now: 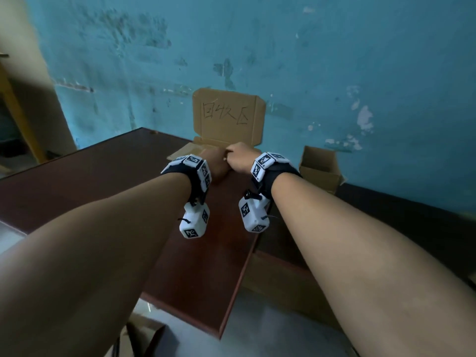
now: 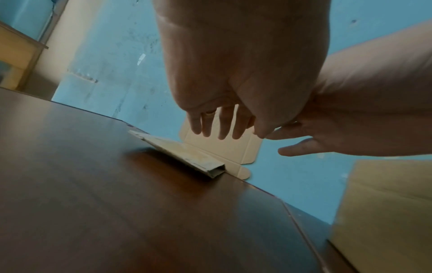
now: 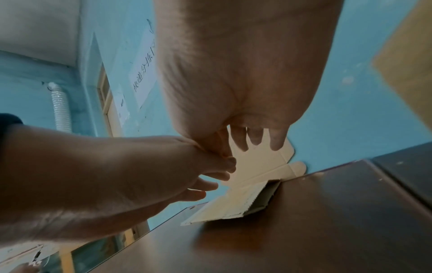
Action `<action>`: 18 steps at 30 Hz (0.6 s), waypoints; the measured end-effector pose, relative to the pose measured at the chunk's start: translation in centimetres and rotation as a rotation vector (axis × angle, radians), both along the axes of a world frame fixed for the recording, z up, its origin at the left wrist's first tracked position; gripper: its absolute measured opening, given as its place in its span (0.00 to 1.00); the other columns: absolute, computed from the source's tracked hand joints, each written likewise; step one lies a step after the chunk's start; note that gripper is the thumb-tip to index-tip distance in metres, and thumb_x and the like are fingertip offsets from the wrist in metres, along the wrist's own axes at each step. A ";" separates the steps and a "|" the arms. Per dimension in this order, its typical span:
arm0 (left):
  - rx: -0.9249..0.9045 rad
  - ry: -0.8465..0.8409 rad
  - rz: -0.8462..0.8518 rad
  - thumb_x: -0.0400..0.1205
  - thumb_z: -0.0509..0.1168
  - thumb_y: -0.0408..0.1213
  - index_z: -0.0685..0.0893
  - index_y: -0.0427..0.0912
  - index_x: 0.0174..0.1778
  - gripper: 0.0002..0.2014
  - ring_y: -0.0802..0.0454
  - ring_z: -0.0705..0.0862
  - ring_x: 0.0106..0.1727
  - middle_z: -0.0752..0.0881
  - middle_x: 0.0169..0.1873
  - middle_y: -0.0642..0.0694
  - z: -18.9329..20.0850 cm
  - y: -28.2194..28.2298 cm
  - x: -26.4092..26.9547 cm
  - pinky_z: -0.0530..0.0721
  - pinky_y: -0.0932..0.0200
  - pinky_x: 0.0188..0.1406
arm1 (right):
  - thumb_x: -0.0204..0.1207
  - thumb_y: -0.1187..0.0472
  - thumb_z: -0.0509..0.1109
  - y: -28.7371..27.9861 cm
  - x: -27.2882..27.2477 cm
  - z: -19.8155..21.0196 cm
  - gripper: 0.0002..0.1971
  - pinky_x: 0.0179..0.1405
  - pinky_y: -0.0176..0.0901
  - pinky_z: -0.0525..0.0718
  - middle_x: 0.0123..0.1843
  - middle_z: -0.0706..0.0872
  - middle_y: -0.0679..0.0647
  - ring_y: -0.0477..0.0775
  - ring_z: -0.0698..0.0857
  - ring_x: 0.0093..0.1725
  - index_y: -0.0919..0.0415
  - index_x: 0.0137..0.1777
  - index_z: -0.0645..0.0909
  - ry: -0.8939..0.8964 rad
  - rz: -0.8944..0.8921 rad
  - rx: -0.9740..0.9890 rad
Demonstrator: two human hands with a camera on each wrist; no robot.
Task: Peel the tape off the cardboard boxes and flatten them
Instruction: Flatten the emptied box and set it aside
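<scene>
Head view: both hands meet at the far edge of the dark brown wooden surface [image 1: 103, 181], left hand [image 1: 215, 163] and right hand [image 1: 238, 157] touching each other, backs to camera, fingers hidden there. Behind them a brown cardboard sheet with handwritten characters [image 1: 226, 114] leans upright on the blue wall [image 1: 334, 60]. A small open cardboard box [image 1: 320, 168] stands off the surface's right side, near the wall, well apart from the hands.

Left wrist view adds what the head view hides: a flattened light cardboard box with whitish tape along one edge [image 2: 184, 153] lies at the surface's far edge, one end still slightly open. Left fingers [image 2: 219, 125] are straight and spread, hovering just above it, not touching. Right hand's fingers [image 2: 297, 149] come in from the right, loosely extended, holding nothing.

Right wrist view: same flattened box [image 3: 233, 208] at the far edge, right fingers [image 3: 254, 136] extended above it; the left hand [image 3: 140, 175] crosses in front, its fingertips near the box's far flap, contact unclear. Also only here: white paper notice with handwriting [image 3: 142, 73] on the wall and a white corrugated hose [image 3: 61, 109].

Nothing lies between fingers and box; the palms block most of each wrist view.
</scene>
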State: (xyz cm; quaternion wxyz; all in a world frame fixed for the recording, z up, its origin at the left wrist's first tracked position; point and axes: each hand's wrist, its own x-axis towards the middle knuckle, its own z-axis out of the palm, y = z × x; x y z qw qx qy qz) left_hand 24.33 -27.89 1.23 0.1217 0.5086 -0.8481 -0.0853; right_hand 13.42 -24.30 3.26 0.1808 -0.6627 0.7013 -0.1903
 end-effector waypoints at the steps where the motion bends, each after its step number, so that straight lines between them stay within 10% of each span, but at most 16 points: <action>1: -0.007 0.021 -0.009 0.92 0.59 0.37 0.86 0.33 0.70 0.17 0.33 0.85 0.69 0.87 0.69 0.31 0.7 1.2 -0.4 0.76 0.51 0.56 | 0.91 0.65 0.61 1.2 -0.4 0.7 0.15 0.37 0.43 0.74 0.63 0.91 0.65 0.61 0.83 0.52 0.69 0.66 0.89 0.018 -0.006 -0.007; 18: -0.024 0.122 -0.305 0.91 0.59 0.33 0.80 0.33 0.75 0.18 0.32 0.84 0.70 0.85 0.71 0.30 6.0 17.3 -11.4 0.80 0.48 0.61 | 0.92 0.61 0.60 20.8 -11.3 5.8 0.16 0.39 0.46 0.80 0.60 0.92 0.66 0.64 0.86 0.50 0.64 0.65 0.89 0.138 -0.202 -0.107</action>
